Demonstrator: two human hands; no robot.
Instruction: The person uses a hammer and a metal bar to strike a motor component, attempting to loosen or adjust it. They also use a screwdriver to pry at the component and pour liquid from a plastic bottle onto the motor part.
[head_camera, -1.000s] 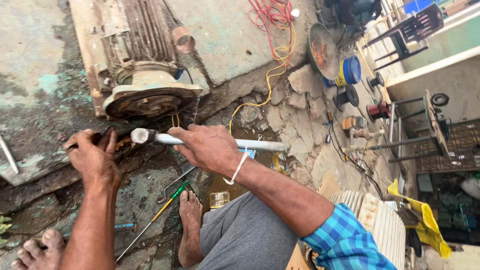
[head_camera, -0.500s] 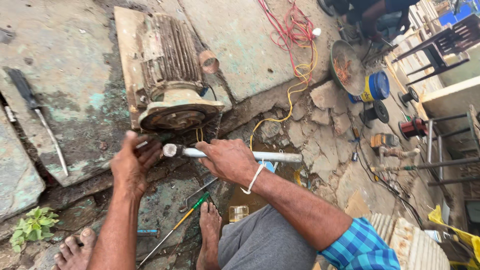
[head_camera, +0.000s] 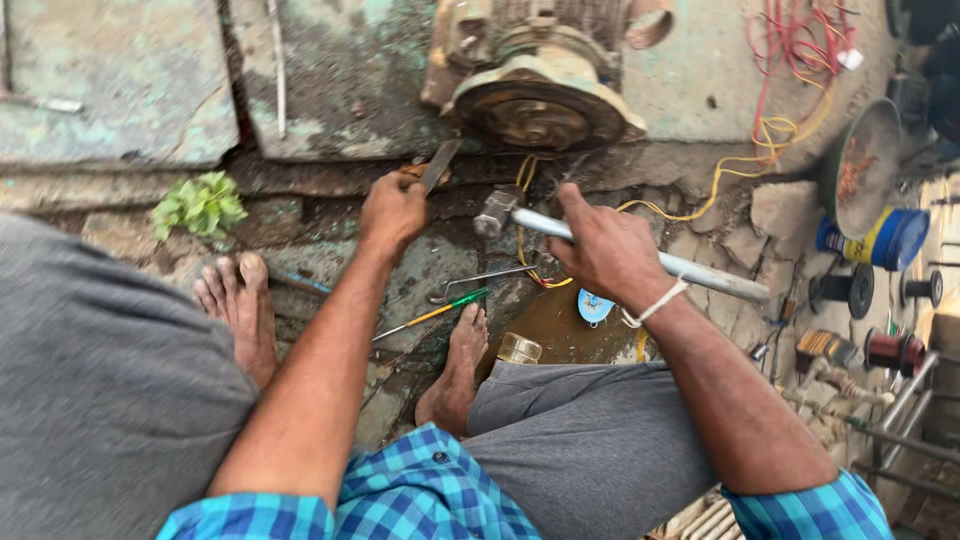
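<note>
left hand (head_camera: 392, 212) grip closed on chisel (head_camera: 437, 166) at motor (head_camera: 540, 95) rim | right hand (head_camera: 608, 250) grip closed on hammer (head_camera: 620, 250) | best: chisel steady, short square taps

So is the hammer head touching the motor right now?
Apart. The head view shows the hammer head, gripped by the right hand, below the motor, with a strip of dark ground and yellow wires between them.
</note>
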